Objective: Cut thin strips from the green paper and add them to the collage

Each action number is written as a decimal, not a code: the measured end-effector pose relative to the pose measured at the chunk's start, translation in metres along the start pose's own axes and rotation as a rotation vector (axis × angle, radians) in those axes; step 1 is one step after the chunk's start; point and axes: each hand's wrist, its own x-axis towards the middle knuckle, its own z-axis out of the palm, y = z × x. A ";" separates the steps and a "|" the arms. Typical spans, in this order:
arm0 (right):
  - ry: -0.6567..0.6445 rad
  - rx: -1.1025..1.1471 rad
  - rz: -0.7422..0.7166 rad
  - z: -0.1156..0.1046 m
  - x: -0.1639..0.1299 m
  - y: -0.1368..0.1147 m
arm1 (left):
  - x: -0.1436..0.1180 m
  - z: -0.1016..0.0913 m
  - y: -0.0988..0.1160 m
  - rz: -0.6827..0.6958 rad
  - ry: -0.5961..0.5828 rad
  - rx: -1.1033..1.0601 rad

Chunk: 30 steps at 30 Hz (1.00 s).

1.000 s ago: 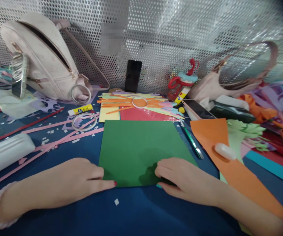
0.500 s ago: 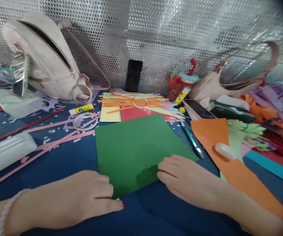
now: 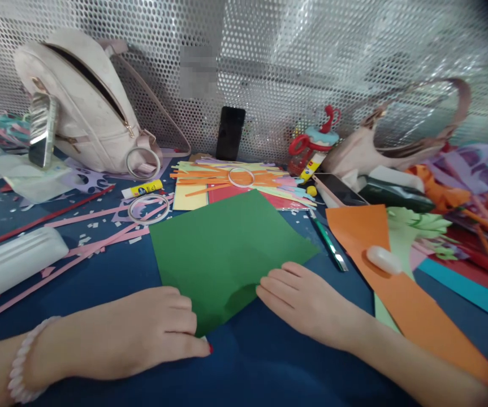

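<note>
1. Green paper sheet (image 3: 227, 249): lies flat on the blue desk (image 3: 244, 367), turned cornerwise so that one corner points toward the person; its far corner overlaps the stack of coloured paper strips (image 3: 235, 181)
2. Left hand (image 3: 142, 328): palm down, fingers loosely curled, fingertips resting on the sheet's near left edge; nothing is gripped
3. Right hand (image 3: 303, 299): flat and open, fingers extended, pressing on the sheet's near right edge; nothing is gripped
4. Step in hand, as judged: positioning the sheet, both hands steadying it by its near edges
5. Next move, as judged: any fold or lift calls for one hand to pin the sheet while the other pinches a corner, since thin paper slides readily on the smooth desk
6. Surroundings: pen (image 3: 329, 244) just right of the sheet, orange paper (image 3: 366, 237) beyond it, tape ring (image 3: 148, 208) and glue stick (image 3: 142, 188) to the left, pale backpack (image 3: 78, 102) against the perforated wall
</note>
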 end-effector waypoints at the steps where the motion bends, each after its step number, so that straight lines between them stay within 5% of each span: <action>1: -0.002 -0.031 0.008 0.000 -0.001 0.003 | -0.001 -0.002 0.000 -0.006 -0.003 -0.017; 10: -0.096 0.066 -0.004 -0.003 -0.014 0.013 | -0.010 -0.012 -0.007 -0.123 0.064 -0.327; 19: -0.044 0.348 0.047 -0.010 -0.004 0.003 | -0.007 -0.011 -0.010 -0.110 0.134 0.008; 22: 0.015 0.257 0.203 -0.008 -0.017 0.033 | -0.006 -0.010 -0.011 -0.091 0.110 0.059; 26: -0.003 0.027 0.706 0.000 -0.055 0.114 | -0.007 -0.008 -0.013 -0.096 0.089 0.039; 30: 0.009 -0.001 0.876 0.013 -0.096 0.185 | -0.008 -0.009 -0.014 -0.121 0.093 0.004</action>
